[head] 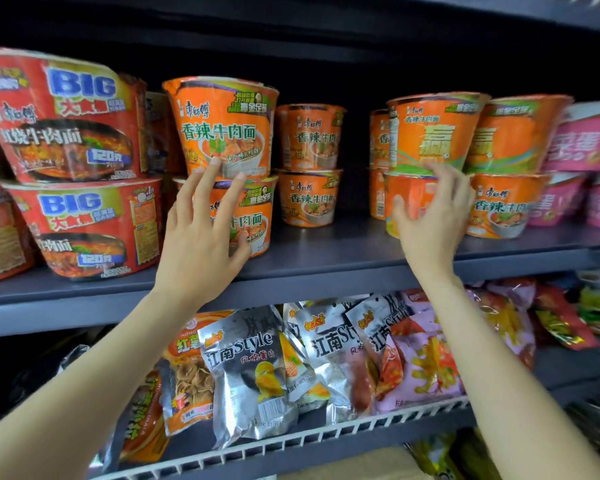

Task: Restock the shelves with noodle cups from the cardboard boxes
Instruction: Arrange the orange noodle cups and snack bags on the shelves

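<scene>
Orange noodle cups stand stacked two high on a dark grey shelf (326,251). My left hand (201,233) is spread open against the left front stack, fingertips touching the upper cup (222,123) and the lower cup (253,209). My right hand (433,216) rests with fingers apart on the right front stack, over the lower cup (409,199) and just under the upper cup (433,129). More orange cups (309,161) sit further back between the two stacks. Neither hand grips a cup. No cardboard box is in view.
Big red noodle bowls (70,161) fill the shelf's left end, pink cups (586,168) the right end. More orange cups (510,161) stand beside my right hand. The lower shelf holds snack bags (257,368) behind a white wire rail (361,427).
</scene>
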